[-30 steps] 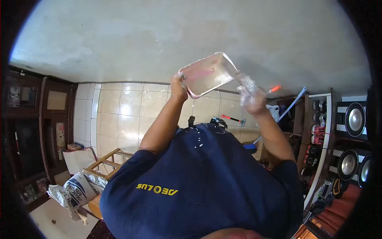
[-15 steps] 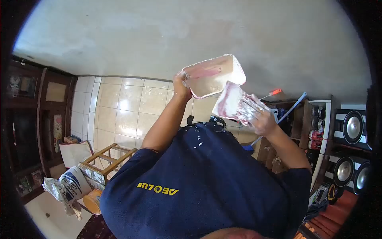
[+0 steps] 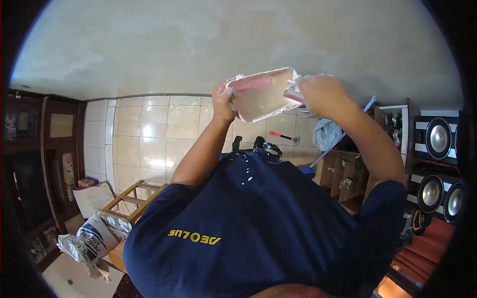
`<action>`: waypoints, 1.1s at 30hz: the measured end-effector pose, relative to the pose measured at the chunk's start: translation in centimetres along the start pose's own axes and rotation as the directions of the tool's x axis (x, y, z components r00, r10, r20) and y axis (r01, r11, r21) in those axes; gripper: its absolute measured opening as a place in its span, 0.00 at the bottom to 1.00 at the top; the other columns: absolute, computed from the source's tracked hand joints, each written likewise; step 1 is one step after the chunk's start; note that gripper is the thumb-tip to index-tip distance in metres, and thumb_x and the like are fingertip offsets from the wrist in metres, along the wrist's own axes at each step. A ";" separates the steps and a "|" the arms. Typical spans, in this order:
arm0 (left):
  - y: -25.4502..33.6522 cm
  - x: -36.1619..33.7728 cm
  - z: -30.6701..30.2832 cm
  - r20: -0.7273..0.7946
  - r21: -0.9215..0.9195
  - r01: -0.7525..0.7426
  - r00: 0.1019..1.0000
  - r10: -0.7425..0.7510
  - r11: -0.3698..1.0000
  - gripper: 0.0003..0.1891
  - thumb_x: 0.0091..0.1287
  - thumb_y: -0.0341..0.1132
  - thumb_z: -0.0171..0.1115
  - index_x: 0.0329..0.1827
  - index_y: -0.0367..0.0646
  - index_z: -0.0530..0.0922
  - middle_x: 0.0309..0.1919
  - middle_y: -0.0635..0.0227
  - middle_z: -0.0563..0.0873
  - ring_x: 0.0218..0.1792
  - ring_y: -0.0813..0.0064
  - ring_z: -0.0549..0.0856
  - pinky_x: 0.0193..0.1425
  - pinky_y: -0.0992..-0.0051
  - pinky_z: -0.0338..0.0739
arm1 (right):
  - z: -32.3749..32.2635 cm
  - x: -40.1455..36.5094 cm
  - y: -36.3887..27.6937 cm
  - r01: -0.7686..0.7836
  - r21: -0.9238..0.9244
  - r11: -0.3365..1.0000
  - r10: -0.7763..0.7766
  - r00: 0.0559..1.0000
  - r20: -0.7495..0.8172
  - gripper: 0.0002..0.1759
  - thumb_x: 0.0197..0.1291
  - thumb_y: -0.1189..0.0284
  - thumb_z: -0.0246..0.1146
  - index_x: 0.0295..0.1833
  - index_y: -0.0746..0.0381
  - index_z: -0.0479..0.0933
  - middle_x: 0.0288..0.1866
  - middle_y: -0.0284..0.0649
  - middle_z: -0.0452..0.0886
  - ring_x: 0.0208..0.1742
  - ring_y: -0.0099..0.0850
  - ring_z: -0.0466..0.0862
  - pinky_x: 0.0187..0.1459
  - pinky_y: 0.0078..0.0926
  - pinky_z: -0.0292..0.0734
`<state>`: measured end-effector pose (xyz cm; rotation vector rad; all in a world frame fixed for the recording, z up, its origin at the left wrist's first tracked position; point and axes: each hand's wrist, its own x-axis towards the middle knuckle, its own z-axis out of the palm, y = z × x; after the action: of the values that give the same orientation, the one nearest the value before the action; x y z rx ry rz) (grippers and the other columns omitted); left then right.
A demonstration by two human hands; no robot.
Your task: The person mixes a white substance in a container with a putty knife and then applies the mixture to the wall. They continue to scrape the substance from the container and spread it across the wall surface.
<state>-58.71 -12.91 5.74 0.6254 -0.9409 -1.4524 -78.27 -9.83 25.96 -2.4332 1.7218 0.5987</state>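
My left hand [image 3: 223, 103] grips the left end of a rectangular tub [image 3: 264, 102], its fingers wrapped round the wall. White paste cakes the rim, and a pink smear runs along the inside. At the tub's right end, my right hand [image 3: 322, 93] is closed on a flat spreader [image 3: 293, 93] seen nearly edge-on. The spreader overlaps the tub's right rim, and its far part is covered by my fingers. White paste shows on both hands.
A pale wall [image 3: 198, 44] rises ahead above the tiled floor [image 3: 154, 129]. A red-handled tool [image 3: 280, 135] lies below the tub. Left are a wooden stool [image 3: 129, 201] and a paper sack [image 3: 94, 238]; right are a plastic bag [image 3: 326, 134], shelves [image 3: 348, 176] and speakers [image 3: 438, 139].
My right hand has moved up and turned over, bringing the paste-covered spreader from below the tub's right corner to its right rim. The left hand and tub stay nearly in place.
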 end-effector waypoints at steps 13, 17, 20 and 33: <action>-6.5 -0.3 -1.6 -0.301 0.158 0.170 0.947 -0.117 0.973 0.16 0.58 0.27 0.50 0.47 0.31 0.78 0.34 0.60 0.84 0.36 0.73 0.81 0.43 0.74 0.76 | 5.8 9.9 0.7 0.191 0.278 0.941 -0.271 0.919 0.286 0.16 0.39 0.75 0.57 0.37 0.72 0.76 0.40 0.60 0.79 0.44 0.54 0.79 0.45 0.43 0.74; -8.8 -0.3 -2.0 -0.345 0.160 0.208 0.927 -0.143 0.965 0.17 0.56 0.28 0.51 0.47 0.31 0.78 0.37 0.57 0.84 0.38 0.69 0.81 0.47 0.73 0.74 | 8.7 12.1 1.1 0.151 0.319 0.936 -0.231 0.946 0.229 0.16 0.42 0.74 0.57 0.38 0.72 0.76 0.38 0.56 0.81 0.39 0.48 0.81 0.42 0.41 0.75; -5.7 -0.7 -0.9 -0.325 0.393 0.157 0.945 -0.023 0.906 0.17 0.55 0.29 0.52 0.46 0.31 0.77 0.37 0.56 0.83 0.39 0.69 0.81 0.47 0.71 0.74 | 9.2 12.6 1.1 -0.062 0.545 0.836 -0.128 0.944 0.303 0.16 0.47 0.72 0.59 0.42 0.70 0.77 0.36 0.48 0.82 0.36 0.39 0.80 0.39 0.38 0.74; -5.8 -0.4 -3.9 -0.334 0.015 0.167 0.930 -0.153 0.986 0.13 0.57 0.25 0.48 0.44 0.33 0.75 0.37 0.62 0.81 0.39 0.73 0.79 0.46 0.74 0.74 | 14.9 8.8 4.6 -0.153 0.962 -0.227 0.339 0.913 0.226 0.09 0.59 0.74 0.57 0.42 0.64 0.80 0.36 0.33 0.81 0.34 0.23 0.76 0.37 0.28 0.73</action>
<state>-58.56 -13.55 -1.21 0.9646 -0.6687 -1.4148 -83.87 -14.73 9.67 -0.8370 1.5555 -0.8137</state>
